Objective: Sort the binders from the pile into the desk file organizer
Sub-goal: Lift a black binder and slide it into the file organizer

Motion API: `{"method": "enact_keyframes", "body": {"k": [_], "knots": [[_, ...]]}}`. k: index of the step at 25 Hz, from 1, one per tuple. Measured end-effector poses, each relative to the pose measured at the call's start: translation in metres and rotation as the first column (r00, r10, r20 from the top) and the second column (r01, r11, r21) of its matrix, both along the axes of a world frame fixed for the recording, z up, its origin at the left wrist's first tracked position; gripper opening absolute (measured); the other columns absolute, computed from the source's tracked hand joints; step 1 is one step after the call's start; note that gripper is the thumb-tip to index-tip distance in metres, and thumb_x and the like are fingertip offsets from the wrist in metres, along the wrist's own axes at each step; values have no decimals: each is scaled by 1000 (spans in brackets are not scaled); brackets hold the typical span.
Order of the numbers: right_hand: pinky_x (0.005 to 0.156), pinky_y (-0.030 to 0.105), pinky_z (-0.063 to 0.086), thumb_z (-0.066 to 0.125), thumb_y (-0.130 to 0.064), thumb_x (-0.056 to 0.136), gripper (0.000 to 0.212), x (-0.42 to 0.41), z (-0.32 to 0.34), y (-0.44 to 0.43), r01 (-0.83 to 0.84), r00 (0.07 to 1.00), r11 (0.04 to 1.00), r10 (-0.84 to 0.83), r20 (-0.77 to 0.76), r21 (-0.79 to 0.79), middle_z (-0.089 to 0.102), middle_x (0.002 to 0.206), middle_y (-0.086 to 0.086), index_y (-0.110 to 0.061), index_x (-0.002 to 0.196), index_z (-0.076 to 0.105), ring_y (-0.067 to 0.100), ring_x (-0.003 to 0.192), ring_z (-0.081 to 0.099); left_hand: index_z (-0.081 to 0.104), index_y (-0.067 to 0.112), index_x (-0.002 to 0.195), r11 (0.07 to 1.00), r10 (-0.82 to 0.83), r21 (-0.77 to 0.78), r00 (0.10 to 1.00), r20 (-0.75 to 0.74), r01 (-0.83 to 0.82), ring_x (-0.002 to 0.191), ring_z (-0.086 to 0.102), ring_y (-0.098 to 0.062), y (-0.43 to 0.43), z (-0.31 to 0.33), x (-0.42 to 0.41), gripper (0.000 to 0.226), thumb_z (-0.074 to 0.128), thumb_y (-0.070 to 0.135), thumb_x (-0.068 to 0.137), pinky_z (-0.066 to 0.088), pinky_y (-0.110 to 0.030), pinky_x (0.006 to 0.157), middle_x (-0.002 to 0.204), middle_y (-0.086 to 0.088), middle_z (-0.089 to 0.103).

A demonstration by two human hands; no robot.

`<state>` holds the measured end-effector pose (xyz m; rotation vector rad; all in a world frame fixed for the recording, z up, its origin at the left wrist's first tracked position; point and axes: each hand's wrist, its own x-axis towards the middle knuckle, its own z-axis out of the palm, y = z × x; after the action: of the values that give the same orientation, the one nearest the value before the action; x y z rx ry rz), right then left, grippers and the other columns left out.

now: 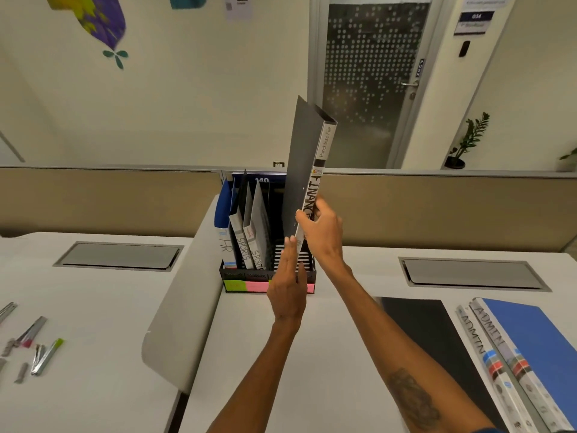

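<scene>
While the organizer point(238, 273), left of both hands, holds an HR binder point(223, 226) and two SPORTS binders point(243, 242), the right hand point(324, 235) grips the FINANCE binder point(307, 170) by its spine. The left hand point(287, 290), fingers straight, touches its lower edge. It stands nearly upright above the organizer's right slots, top leaning right.

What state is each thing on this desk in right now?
Organizer: left slots filled, right slots free.
FINANCE binder: held nearly upright over the right slots.
Right hand: grips the binder's spine.
Left hand: open, fingertips touching its lower edge.
HR binder: standing in the organizer.
SPORTS binders: standing beside it.
ADMIN binders: lying flat, unsorted.
Door: closed.
</scene>
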<state>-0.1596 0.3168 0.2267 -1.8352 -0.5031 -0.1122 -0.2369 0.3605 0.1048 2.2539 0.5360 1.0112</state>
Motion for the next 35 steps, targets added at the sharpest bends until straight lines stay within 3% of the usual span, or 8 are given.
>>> {"method": "enact_keyframes", "body": {"k": [2, 5, 8, 11, 16, 20, 26, 35], "knots": [[73, 16, 57, 60, -27, 93, 42, 6, -10, 17, -6, 1000, 1000, 6, -4, 4, 66, 96, -12, -16, 133, 53, 1, 78, 63, 6, 43, 151, 998, -50, -46, 999, -18, 50, 87, 61, 3, 14, -3, 2, 85, 61, 13, 93, 45, -2, 63, 152, 12, 39], [65, 2, 47, 59, -23, 94, 45, 16, -27, 36, -21, 999, 1000, 22, -27, 19, 62, 98, -13, -18, 138, 50, -1, 80, 60, 14, 38, 152, 971, -136, -198, 991, -15, 130, 131, 45, -1, 34, -13, 11, 83, 57, 0, 92, 48, -18, 98, 155, 16, 30], [72, 6, 51, 58, -22, 95, 50, 28, -49, 53, -46, 997, 999, 47, -59, 13, 64, 104, -9, -19, 143, 44, 2, 85, 61, 20, 30, 152, 899, -185, -412, 981, -56, 146, 113, 48, 16, 57, -22, 24, 77, 50, -7, 92, 44, -3, 90, 143, 16, 41], [83, 24, 56, 58, -24, 95, 56, 42, -72, 69, -46, 995, 999, 46, -84, -2, 66, 111, -1, -22, 147, 38, 10, 93, 63, 24, 22, 152, 846, -258, -503, 962, -92, 179, 118, 45, 4, 77, -32, 39, 69, 47, -7, 94, 40, 4, 82, 141, 8, 45], [90, 34, 57, 56, -26, 96, 61, 57, -110, 91, -101, 986, 995, 98, -133, -15, 64, 123, 3, -23, 151, 30, 16, 105, 64, 24, 22, 152, 795, -336, -568, 934, -120, 213, 132, 34, 4, 106, -61, 55, 63, 39, -6, 97, 31, -27, 115, 148, 12, 37], [95, 28, 52, 54, -25, 98, 62, 59, -136, 98, -115, 984, 992, 107, -141, -48, 58, 135, 6, -18, 152, 26, 18, 117, 59, 21, 22, 153, 755, -382, -620, 912, -151, 214, 133, 34, 5, 115, -86, 64, 68, 36, -11, 95, 31, -32, 117, 148, 16, 35], [100, 30, 50, 54, -26, 98, 65, 52, -176, 111, -151, 977, 984, 134, -163, -94, 52, 142, 0, -30, 152, 19, 14, 124, 55, 30, 28, 150, 663, -329, -732, 939, -97, 157, 134, 45, -10, 118, -116, 64, 56, 48, 14, 98, 42, -42, 111, 146, 11, 46], [101, 32, 46, 57, -24, 96, 67, 51, -216, 115, -192, 951, 960, 131, -280, -205, 52, 141, 3, -24, 153, 23, 20, 126, 53, 32, 18, 150, 665, -278, -739, 954, -110, 108, 130, 47, -7, 116, -117, 59, 53, 48, 12, 100, 44, -17, 102, 144, 6, 48]]}}
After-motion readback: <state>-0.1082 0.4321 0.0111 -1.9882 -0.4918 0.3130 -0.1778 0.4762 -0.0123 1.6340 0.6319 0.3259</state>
